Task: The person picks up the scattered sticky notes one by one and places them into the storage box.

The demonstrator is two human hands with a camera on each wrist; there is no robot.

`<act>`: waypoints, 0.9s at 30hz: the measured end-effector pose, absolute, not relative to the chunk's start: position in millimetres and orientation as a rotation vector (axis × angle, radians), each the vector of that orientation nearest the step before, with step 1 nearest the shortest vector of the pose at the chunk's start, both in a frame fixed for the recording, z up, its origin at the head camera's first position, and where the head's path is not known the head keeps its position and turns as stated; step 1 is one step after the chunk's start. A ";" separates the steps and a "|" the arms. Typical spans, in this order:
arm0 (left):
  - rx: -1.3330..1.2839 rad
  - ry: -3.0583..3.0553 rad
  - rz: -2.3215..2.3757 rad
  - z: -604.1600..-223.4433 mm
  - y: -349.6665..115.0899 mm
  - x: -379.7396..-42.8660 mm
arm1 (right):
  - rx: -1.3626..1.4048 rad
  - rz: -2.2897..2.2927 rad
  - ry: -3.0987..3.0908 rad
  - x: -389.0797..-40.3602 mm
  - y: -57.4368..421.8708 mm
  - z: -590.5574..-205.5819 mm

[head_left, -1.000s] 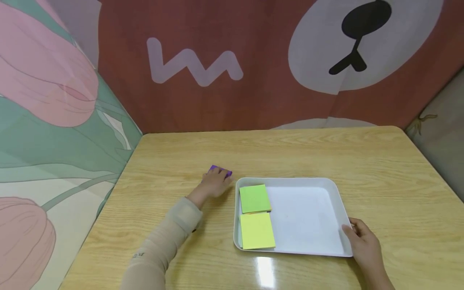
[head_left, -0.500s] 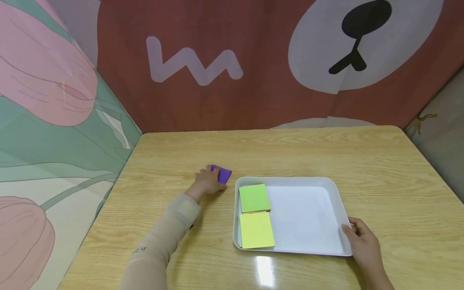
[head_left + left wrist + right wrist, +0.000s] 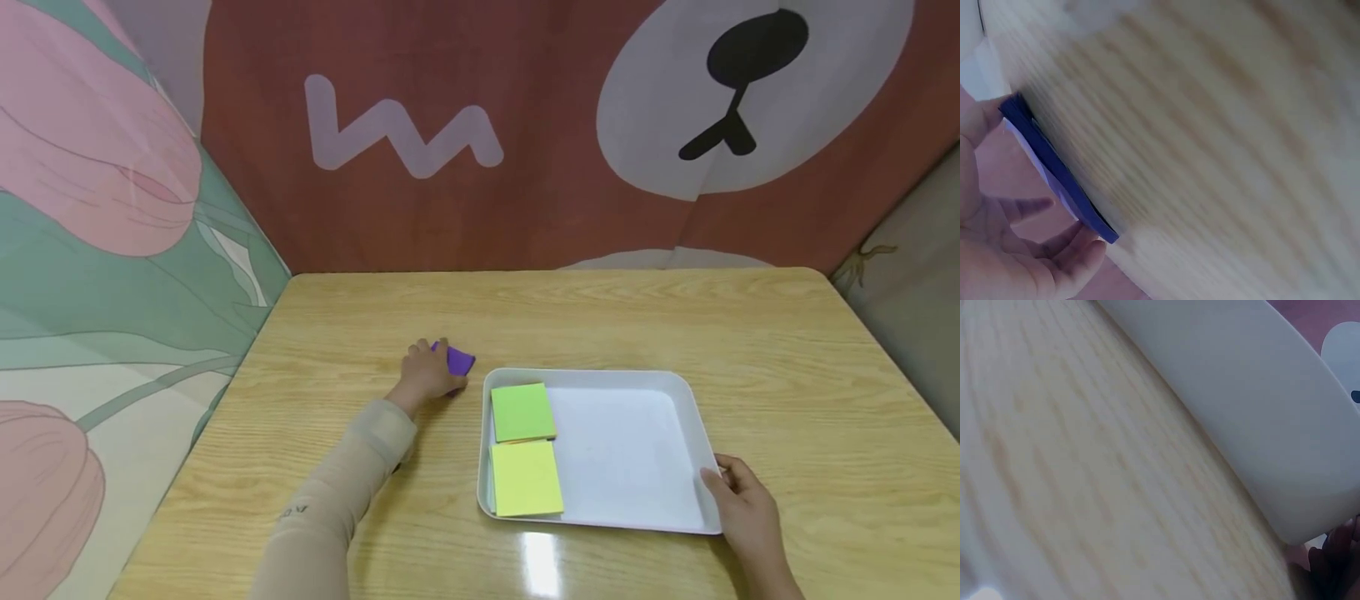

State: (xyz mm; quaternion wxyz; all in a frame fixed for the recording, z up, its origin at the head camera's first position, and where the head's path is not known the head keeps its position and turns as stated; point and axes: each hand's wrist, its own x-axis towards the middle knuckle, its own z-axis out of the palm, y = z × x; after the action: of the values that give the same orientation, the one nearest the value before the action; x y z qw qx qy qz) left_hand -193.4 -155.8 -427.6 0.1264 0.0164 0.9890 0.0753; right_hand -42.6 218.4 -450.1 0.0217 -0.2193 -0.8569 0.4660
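My left hand [image 3: 427, 372] grips a purple sticky note pad [image 3: 460, 361] on the table, left of the tray's far corner. In the left wrist view the pad [image 3: 1054, 165] is seen edge-on, with the thumb at one end and fingertips at the other. My right hand [image 3: 750, 506] holds the right rim of a white tray [image 3: 622, 450], thumb on top. Inside the tray, along its left side, lie a green sticky note pad [image 3: 522, 412] and a yellow sticky note pad [image 3: 527, 478], the green one farther away. The right wrist view shows mostly the tray's outer wall [image 3: 1241, 394].
The wooden table [image 3: 360, 308] spreads around the tray on all sides. Behind it hangs a brown curtain [image 3: 420, 217] with a cartoon print, and a floral cloth [image 3: 112, 333] covers the left side.
The left hand has shifted from on top of the purple sticky note pad to its left, thumb and fingers now at its edges. The right hand stays on the tray rim.
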 end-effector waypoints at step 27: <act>0.064 2.901 0.537 -424.8 -160.1 -176.9 | -0.645 1.406 -2.658 -42.6 218.9 -452.1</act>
State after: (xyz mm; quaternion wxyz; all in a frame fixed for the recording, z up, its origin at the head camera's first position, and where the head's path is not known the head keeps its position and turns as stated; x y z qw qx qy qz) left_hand -176.9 -160.1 -424.8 0.0952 0.0215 0.9786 0.1811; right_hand -42.6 218.9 -452.1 0.0330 -0.2096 -0.8638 0.4569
